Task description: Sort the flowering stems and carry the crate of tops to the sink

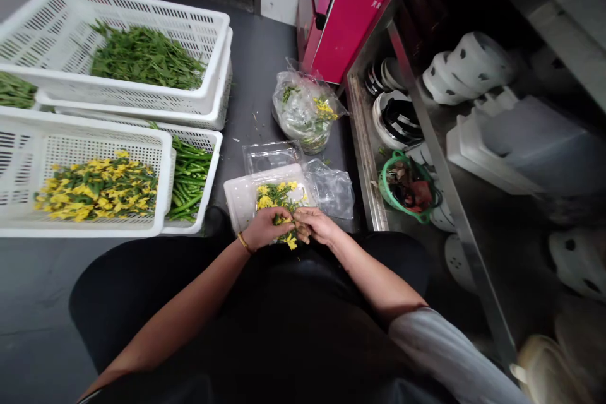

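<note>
My left hand, with a yellow band at the wrist, is closed around a small green piece with a yellow blossom hanging below the fingers. My right hand is pinched right beside it, fingertips almost meeting those of the left; what it grips is too small to make out. Just beyond both hands, more yellow blossoms with green stems lie in a clear container on a white foam tray. My hands hide the near part of this pile.
White baskets at left hold yellow blossoms, green peppers and leafy greens. Ahead are a clear plastic box and a filled plastic bag. A metal shelf with a green basket stands at right.
</note>
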Tool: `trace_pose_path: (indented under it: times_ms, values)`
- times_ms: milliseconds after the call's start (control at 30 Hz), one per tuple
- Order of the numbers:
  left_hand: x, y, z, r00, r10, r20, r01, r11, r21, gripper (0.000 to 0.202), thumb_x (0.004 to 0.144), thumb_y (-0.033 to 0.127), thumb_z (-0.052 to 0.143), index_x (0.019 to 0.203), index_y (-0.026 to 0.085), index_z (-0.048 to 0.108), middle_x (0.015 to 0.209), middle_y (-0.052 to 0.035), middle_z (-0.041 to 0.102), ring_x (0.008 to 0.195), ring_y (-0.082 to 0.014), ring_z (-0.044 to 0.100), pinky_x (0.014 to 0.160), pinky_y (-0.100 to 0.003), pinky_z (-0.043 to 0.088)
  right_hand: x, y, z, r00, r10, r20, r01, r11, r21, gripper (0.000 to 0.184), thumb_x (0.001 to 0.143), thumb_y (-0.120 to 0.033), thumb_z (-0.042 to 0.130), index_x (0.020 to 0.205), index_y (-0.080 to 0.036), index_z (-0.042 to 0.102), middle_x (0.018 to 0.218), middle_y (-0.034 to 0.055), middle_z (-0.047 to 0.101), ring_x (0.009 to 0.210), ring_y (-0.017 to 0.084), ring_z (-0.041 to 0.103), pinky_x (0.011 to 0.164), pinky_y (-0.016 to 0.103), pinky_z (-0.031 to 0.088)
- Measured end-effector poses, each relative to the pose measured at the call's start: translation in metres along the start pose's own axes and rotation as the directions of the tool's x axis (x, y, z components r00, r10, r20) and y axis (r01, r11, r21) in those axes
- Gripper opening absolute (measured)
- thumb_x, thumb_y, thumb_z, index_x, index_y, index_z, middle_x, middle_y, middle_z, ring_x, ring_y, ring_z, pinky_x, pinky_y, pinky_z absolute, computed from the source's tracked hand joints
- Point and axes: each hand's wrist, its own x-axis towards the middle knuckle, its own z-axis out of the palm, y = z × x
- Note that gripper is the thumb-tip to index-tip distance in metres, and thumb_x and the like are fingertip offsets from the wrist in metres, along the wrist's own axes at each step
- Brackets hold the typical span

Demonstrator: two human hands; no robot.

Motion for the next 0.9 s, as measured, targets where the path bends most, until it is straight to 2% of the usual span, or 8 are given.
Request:
trace_pose_path:
  times_ms: [200,367,500,600,667,733,833,900]
  values:
    - [0.000,0.003,-0.001,0.986,-0.152,-0.071,0.109,0.903,-0.416,0.019,0.063,0.027,0.076,0.072,0.014,0.064,0.054,0.0015,0.050,0.045,-0.0064,0.036,0.043,-0.020,0.027,0.012,-0.007,0.012,0.983,-0.175,-0.048,0.165,0.970,-0.177,0.041,0.081,-0.057,0.052,0.065,-0.020,0.045,0.046,-0.0077,0.038,0.038,0.008,0.041,0.040,0.021,0.033]
    - [0.000,0.020,-0.014,0.967,-0.221,-0.126,0.068,0.703,-0.708,0.022,0.062,0.027,0.075,0.069,0.013,0.060,0.051,0.0025,0.044,0.039,-0.0034,0.030,0.036,-0.018,0.017,-0.001,-0.019,0.015,0.939,-0.340,-0.053,0.241,0.760,-0.603,0.039,0.088,-0.047,0.046,0.062,-0.018,0.047,0.055,-0.0038,0.047,0.054,0.009,0.046,0.057,0.021,0.037]
    - [0.000,0.033,-0.031,0.981,-0.171,-0.096,0.007,0.520,-0.854,0.020,0.060,0.026,0.069,0.065,0.015,0.053,0.059,-0.0006,0.046,0.049,-0.0082,0.042,0.037,-0.018,0.025,-0.026,-0.030,-0.015,0.994,-0.105,0.041,0.099,0.649,-0.754,0.030,0.086,-0.040,0.050,0.069,-0.017,0.058,0.058,-0.0034,0.053,0.054,0.010,0.050,0.058,0.022,0.038]
    - [-0.001,0.026,-0.035,0.977,-0.208,-0.039,0.071,0.493,-0.867,0.019,0.062,0.027,0.067,0.071,0.016,0.054,0.061,-0.0007,0.047,0.050,-0.0098,0.046,0.038,-0.018,0.027,-0.029,-0.036,-0.035,0.994,0.103,-0.044,-0.078,0.357,-0.931,0.018,0.072,-0.033,0.068,0.082,-0.019,0.066,0.069,-0.0004,0.063,0.062,0.014,0.057,0.058,0.023,0.038]
    - [-0.003,0.012,-0.035,0.957,-0.290,0.012,0.182,0.567,-0.804,0.021,0.062,0.026,0.070,0.070,0.016,0.054,0.056,0.0011,0.047,0.043,-0.0075,0.041,0.035,-0.017,0.023,-0.020,-0.036,-0.040,0.983,0.054,-0.176,-0.183,0.158,-0.970,0.020,0.073,-0.033,0.068,0.088,-0.020,0.068,0.080,0.0044,0.068,0.073,0.019,0.061,0.062,0.025,0.040]
    - [-0.008,-0.006,-0.036,0.904,-0.425,-0.041,0.293,0.688,-0.664,0.024,0.060,0.025,0.074,0.066,0.015,0.053,0.046,0.0045,0.042,0.034,-0.0046,0.032,0.033,-0.017,0.016,-0.008,-0.033,-0.043,0.953,-0.060,-0.297,-0.292,0.076,-0.953,0.027,0.082,-0.040,0.057,0.093,-0.018,0.067,0.091,0.0108,0.068,0.084,0.024,0.063,0.067,0.028,0.042]
    - [-0.016,-0.031,-0.044,0.772,-0.552,-0.316,0.382,0.800,-0.463,0.022,0.058,0.023,0.075,0.065,0.016,0.055,0.038,0.0075,0.036,0.030,-0.0044,0.028,0.034,-0.018,0.013,0.005,-0.021,-0.056,0.850,-0.195,-0.489,-0.469,0.140,-0.872,0.045,0.086,-0.051,0.049,0.105,-0.012,0.061,0.103,0.0202,0.065,0.091,0.028,0.063,0.070,0.033,0.046]
    - [-0.018,-0.041,-0.049,0.700,-0.612,-0.368,0.460,0.781,-0.423,0.021,0.058,0.024,0.074,0.065,0.016,0.056,0.036,0.0077,0.036,0.029,-0.0048,0.027,0.034,-0.018,0.013,0.011,-0.007,-0.069,0.821,-0.100,-0.561,-0.495,0.363,-0.789,0.046,0.086,-0.051,0.049,0.106,-0.010,0.058,0.097,0.0197,0.066,0.083,0.025,0.066,0.065,0.031,0.048]
